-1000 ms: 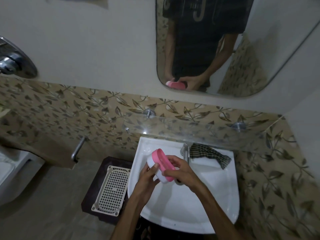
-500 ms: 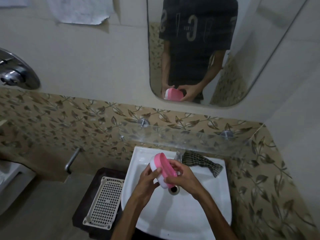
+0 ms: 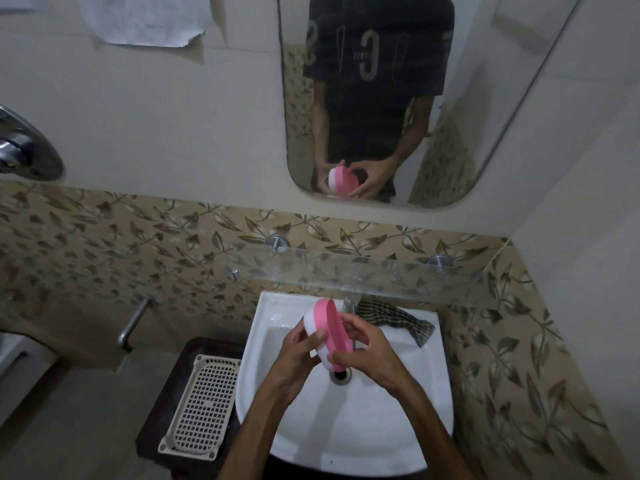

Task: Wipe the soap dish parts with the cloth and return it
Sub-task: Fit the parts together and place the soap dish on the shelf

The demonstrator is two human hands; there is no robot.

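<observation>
A pink and white oval soap dish [image 3: 327, 325] is held on edge over the white sink [image 3: 388, 427], above the drain. My left hand [image 3: 299, 358] grips its white part from the left. My right hand [image 3: 367, 355] grips the pink part from the right, fingers curled round its rim. A dark checked cloth [image 3: 393, 320] lies bunched on the sink's back right ledge, beside the tap, touched by neither hand.
A glass shelf [image 3: 363, 271] juts out over the sink's back edge. A white perforated tray [image 3: 202, 407] rests on a dark stool left of the sink. The mirror [image 3: 398, 98] above reflects the hands and dish. A metal handle [image 3: 133, 322] sticks out at left.
The camera has tilted up a little. Both hands keep hold of the soap dish over the drain, turning it slightly. The cloth has not moved.
</observation>
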